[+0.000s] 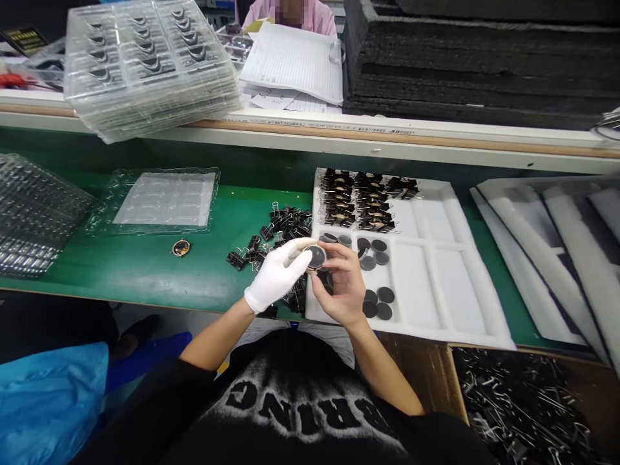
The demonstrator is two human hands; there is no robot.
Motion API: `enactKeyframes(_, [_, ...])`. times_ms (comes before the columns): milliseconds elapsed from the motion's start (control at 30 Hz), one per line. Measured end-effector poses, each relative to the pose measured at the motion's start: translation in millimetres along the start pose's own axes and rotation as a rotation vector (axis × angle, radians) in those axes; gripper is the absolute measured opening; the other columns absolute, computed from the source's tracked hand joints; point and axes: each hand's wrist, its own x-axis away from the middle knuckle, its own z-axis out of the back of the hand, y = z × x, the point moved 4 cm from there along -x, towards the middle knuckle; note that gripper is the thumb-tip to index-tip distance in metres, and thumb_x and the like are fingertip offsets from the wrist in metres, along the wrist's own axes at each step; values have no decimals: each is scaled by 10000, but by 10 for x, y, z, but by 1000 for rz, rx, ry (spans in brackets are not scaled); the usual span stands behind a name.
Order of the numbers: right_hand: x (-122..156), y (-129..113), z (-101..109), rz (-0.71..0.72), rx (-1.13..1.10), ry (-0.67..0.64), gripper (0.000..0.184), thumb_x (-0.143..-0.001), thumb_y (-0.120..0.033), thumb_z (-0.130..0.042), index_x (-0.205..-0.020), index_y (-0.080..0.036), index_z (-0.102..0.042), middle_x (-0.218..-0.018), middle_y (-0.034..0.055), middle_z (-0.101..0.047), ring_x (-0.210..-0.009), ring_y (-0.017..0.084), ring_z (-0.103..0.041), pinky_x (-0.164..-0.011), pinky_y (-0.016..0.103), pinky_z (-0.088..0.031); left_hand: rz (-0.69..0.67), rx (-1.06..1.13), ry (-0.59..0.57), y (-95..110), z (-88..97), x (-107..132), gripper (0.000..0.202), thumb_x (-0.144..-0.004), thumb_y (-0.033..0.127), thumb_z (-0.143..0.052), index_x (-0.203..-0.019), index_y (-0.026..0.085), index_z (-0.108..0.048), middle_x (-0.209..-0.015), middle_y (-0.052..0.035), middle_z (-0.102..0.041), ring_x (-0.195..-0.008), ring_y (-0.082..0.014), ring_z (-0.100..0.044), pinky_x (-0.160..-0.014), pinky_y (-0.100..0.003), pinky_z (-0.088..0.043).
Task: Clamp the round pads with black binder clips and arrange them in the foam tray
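My left hand [278, 274], in a white glove, grips a round dark disc with a gold-coloured rim [316, 257], its thumb lying over the face. Bare fingers of my right hand [343, 281] hold the same disc by its right edge. Just left of and beneath my hands lies a heap of black binder clips [290, 223]. Right beside them, a white foam tray [411, 271] carries several loose dark round discs [378, 303]. In its far compartments stand rows of binder clips clamped on round pieces [356, 200].
A lone round piece [181, 247] lies on the green table [145, 268]. Clear plastic trays [150, 84] are stacked on the shelf, near black foam sheets [475, 71]. More white trays [537, 258] lean at right, above a box of binder clips [527, 407]. Another person [320, 16] sits opposite.
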Motion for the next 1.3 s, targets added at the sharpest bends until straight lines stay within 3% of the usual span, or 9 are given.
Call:
enactKeyframes(100, [9, 90, 25, -242, -69, 19, 351, -958, -340, -692, -1296, -270, -630, -1337, 146, -636, -1212, 274, -683, -960, 443, -656, -22, -115, 20, 19, 36, 24, 360, -1011, 358, -598, -1307, 178, -693, -1313, -109, -760, -1146, -218, -755, -992, -348, -636])
enactKeyframes(233, [30, 202, 36, -528, -176, -11, 271, -911, -406, -775, -1126, -246, -741, -1082, 83, -756, -960, 204, -736, -873, 362, -669, -122, -368, 34, 52, 46, 67, 335, -1016, 318, -580, -1303, 197, -704, -1261, -78, -785, -1046, -186, -772, -952, -322, -636])
enactKeyframes(500, [90, 254, 121, -614, -329, -166, 233, -823, -381, -876, -1015, -259, -823, -1000, 52, -771, -933, 202, -765, -823, 335, -667, -308, -547, -68, 52, 11, 258, 404, -1042, 328, -578, -1414, 172, -605, -1257, -100, -780, -1072, -189, -774, -954, -321, -627])
enactKeyframes(700, [204, 339, 232, -764, -499, -112, 245, -790, -416, -904, -932, -251, -792, -904, 46, -783, -743, 174, -713, -628, 295, -610, -162, -998, 133, 60, 918, 230, 361, -1056, 434, -526, -1254, 192, -708, -1015, -79, -761, -889, -195, -711, -850, -343, -558])
enactKeyframes(800, [201, 310, 185, -846, -615, -143, 266, -828, -447, -868, -982, -252, -775, -890, 44, -762, -696, 153, -656, -590, 274, -571, -8, -1224, -27, -128, 1374, 193, 451, -998, 523, -596, -1332, 235, -687, -1054, -86, -716, -865, -224, -670, -774, -329, -496])
enactKeyframes(900, [177, 269, 131, -895, -673, -178, 280, -852, -461, -844, -1022, -251, -769, -901, 39, -726, -709, 141, -626, -593, 253, -549, 132, -1140, -216, -362, 1629, 209, 327, -978, 506, -602, -1068, 227, -746, -856, -25, -693, -763, -191, -625, -741, -290, -440])
enactKeyframes(1000, [169, 249, 102, -884, -651, -218, 303, -866, -481, -826, -1052, -248, -770, -929, 49, -712, -702, 142, -603, -605, 265, -551, 187, -1033, -149, -425, 1750, 233, 373, -987, 499, -565, -776, 209, -666, -798, -14, -698, -756, -176, -621, -739, -279, -426])
enactKeyframes(1167, [201, 223, -60, -808, -597, -260, 264, -860, -466, -831, -996, -243, -790, -1294, 110, -673, -789, 149, -653, -641, 284, -566, 142, -718, 324, -128, 1557, 312, 320, -980, 459, -590, -783, 208, -613, -659, 24, -654, -600, -138, -611, -664, -269, -474])
enactKeyframes(1300, [214, 174, -280, -742, -572, -311, 252, -862, -463, -830, -976, -241, -796, -1313, 141, -685, -1053, 247, -701, -635, 273, -561, 0, -399, 302, 57, 818, 377, 305, -992, 406, -608, -763, 205, -624, -627, 21, -677, -549, -119, -632, -616, -253, -510])
